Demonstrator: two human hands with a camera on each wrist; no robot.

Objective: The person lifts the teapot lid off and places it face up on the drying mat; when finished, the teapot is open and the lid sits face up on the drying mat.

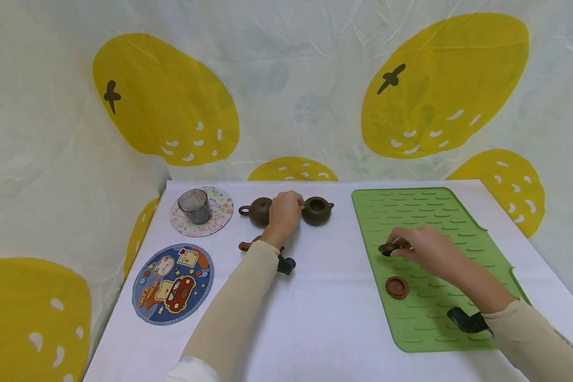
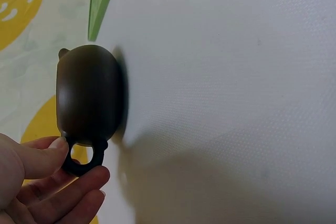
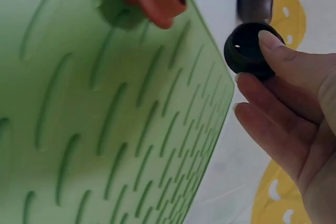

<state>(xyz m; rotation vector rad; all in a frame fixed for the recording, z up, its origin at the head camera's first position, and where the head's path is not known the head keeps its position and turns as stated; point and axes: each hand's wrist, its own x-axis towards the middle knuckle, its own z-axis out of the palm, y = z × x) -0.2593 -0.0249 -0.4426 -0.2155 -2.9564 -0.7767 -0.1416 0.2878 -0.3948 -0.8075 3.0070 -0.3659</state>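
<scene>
Head view, from left to right: a cartoon coaster (image 1: 173, 284) lies near the desk's (image 1: 324, 313) left edge, and behind it a glass cup (image 1: 194, 206) stands on a floral coaster (image 1: 217, 215). Next comes a brown teapot with its lid on (image 1: 257, 210), and just right of it the left hand (image 1: 284, 211) reaches to the open dark teapot (image 1: 317, 210). In the left wrist view that hand (image 2: 39, 182) pinches the ring handle of this teapot (image 2: 90, 94) between thumb and curled fingers, the pot standing on the white desk (image 2: 231, 103). Below the forearm a reddish-brown piece (image 1: 246, 245) lies on the desk, partly hidden.

Further right, a green ribbed mat (image 1: 425, 302) covers the desk. A reddish-brown lid (image 1: 397, 287) rests on it. Above that, the right hand (image 1: 422, 246) holds a small dark lid (image 1: 388, 248) just over the mat. The right wrist view shows thumb and fingers (image 3: 286, 108) gripping this dark lid (image 3: 247, 50) at its rim, beside the mat's (image 3: 105, 129) edge.
</scene>
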